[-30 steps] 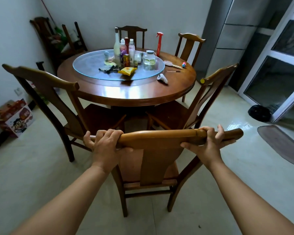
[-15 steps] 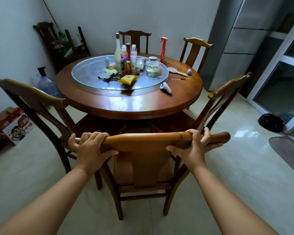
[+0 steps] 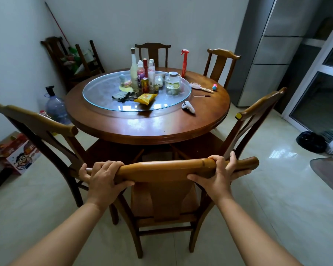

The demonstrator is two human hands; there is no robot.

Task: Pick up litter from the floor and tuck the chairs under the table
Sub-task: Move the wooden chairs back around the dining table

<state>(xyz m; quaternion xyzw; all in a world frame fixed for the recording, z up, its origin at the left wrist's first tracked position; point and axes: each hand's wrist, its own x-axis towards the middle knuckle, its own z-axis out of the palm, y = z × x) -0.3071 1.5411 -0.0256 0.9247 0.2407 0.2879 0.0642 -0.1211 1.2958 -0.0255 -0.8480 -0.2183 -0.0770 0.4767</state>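
At six o'clock of the table (image 3: pixel 148 129), we curl left hand (image 3: pixel 102 181) and right hand (image 3: pixel 218 179) around the chair (image 3: pixel 161 198) top rail, forearms outstretched, rail running nine to three, seat facing twelve.

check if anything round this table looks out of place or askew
The near chair, gripped by the left hand and right hand, is not tucked under the table. The chair on the left stands angled.

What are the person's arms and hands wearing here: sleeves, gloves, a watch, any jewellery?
Nothing shows. Both forearms are bare as far as the frame's bottom edge, so any sleeve ends above what is in view. The left hand and right hand are ungloved, with no ring, watch or wristband visible.
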